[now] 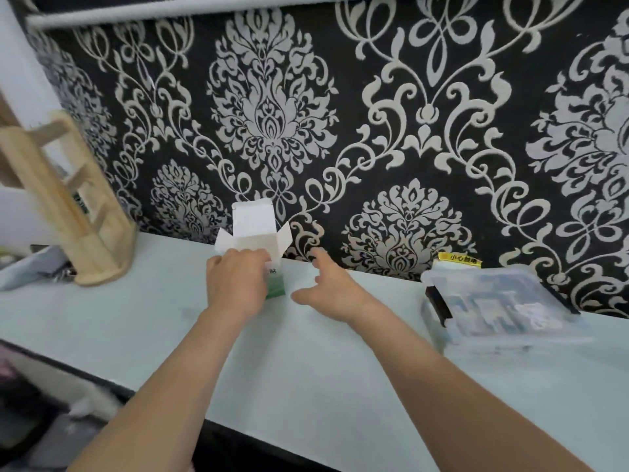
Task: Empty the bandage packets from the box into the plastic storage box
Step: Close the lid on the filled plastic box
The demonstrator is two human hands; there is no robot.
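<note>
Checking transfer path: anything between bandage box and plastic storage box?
Nothing lies on the table between them; only the open right hand hovers beside the box, gripped by the left hand. Whether the plastic storage box is lidded: too blurred.

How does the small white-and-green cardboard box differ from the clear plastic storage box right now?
The white-and-green cardboard box stands upright, top flaps open; the clear plastic storage box lies low and flat. The left hand grips the cardboard box; no hand touches the storage box. Cardboard is opaque; the plastic shows blurred contents. Both rest on the pale tabletop.
</note>
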